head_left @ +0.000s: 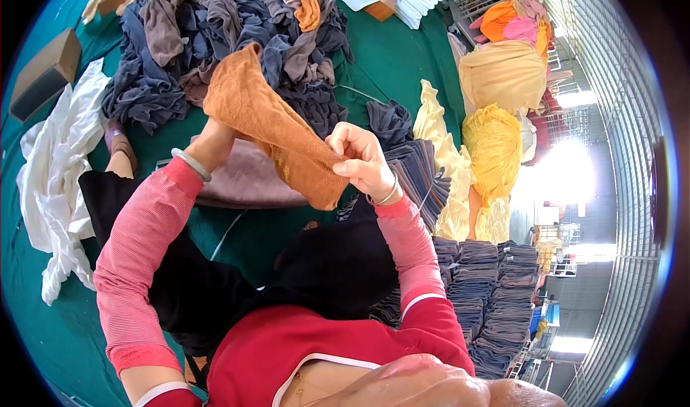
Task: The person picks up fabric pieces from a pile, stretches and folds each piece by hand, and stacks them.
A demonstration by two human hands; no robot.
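My right hand (363,161) pinches the right edge of a brown-orange cloth (277,116) between thumb and fingers. At the cloth's left side is my left hand (214,144), with its fingers hidden behind the fabric. The cloth hangs raised and folded over between both hands. Under it lies a mauve-brown cloth (248,177), partly covered by my left hand and the raised cloth. A large heap of dark blue-grey cloths (244,26) lies beyond my hands on the green floor covering (388,62).
White fabric (61,170) and a brown box (47,72) lie at the left. At the right are stacked dark cloths (481,292), pale yellow fabric (449,162), and yellow bundles (492,148). Orange and pink cloths (514,22) sit further off.
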